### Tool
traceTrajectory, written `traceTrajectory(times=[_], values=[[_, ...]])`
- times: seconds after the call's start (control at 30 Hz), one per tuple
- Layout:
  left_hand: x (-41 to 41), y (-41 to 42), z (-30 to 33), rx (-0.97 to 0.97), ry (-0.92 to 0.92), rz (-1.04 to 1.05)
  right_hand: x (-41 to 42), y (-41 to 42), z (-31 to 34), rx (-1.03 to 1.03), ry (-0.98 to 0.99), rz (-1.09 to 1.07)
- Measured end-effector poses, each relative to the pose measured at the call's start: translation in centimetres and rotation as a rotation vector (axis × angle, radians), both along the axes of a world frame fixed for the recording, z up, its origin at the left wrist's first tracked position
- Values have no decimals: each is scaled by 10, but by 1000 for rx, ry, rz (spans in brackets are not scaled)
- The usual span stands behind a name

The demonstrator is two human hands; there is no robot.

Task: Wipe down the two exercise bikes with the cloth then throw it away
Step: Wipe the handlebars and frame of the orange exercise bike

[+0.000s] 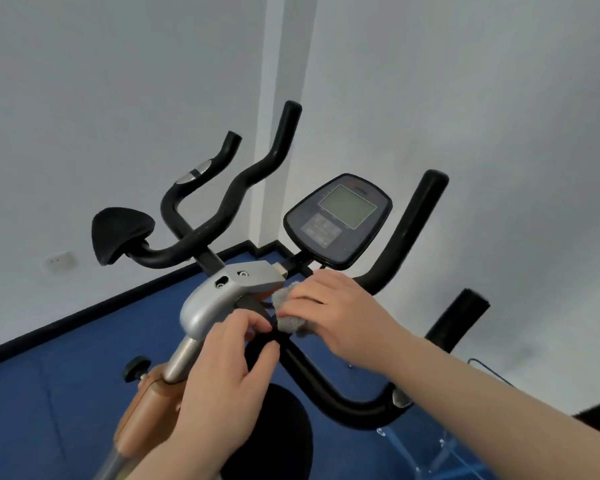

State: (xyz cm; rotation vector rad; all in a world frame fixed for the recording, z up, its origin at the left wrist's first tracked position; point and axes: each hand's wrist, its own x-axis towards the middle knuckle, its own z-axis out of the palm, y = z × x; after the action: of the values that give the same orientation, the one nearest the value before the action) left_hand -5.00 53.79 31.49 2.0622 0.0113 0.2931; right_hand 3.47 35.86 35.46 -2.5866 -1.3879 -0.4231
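The exercise bike's black handlebar (329,386) curves below and to both sides of a silver stem bracket (219,299). Its console (338,220) with a grey screen tilts up behind. My right hand (340,317) presses a small grey cloth (288,308) against the handlebar's centre, just right of the bracket. My left hand (226,368) grips the black bar beneath the bracket, its fingertips almost touching the cloth. Part of the cloth is hidden under my right fingers. A black elbow pad (118,233) sits at the left. No second bike can be made out.
White walls meet at a corner behind the bike, with a wall socket (60,261) low on the left. The floor (66,386) is blue with a dark skirting. An orange frame cover (142,414) and black adjustment knob (136,367) sit below the stem. A black padded post (459,323) stands at right.
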Motion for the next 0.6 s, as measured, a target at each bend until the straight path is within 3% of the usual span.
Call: traceTrajectory(times=[0.1, 0.2, 0.33, 0.5, 0.6], values=[[14, -5, 14, 46, 39, -89, 8, -28, 22, -71, -70, -61], [33, -17, 27, -27, 40, -123, 11, -61, 48, -146, -121, -156], [53, -36, 27, -61, 7, -114, 7, -47, 51, -87, -120, -249], [60, -41, 16, -107, -41, -144, -5, -35, 25, -42, -31, -194], [65, -44, 16, -60, -45, -173, 10, -56, 41, -183, -78, -143]])
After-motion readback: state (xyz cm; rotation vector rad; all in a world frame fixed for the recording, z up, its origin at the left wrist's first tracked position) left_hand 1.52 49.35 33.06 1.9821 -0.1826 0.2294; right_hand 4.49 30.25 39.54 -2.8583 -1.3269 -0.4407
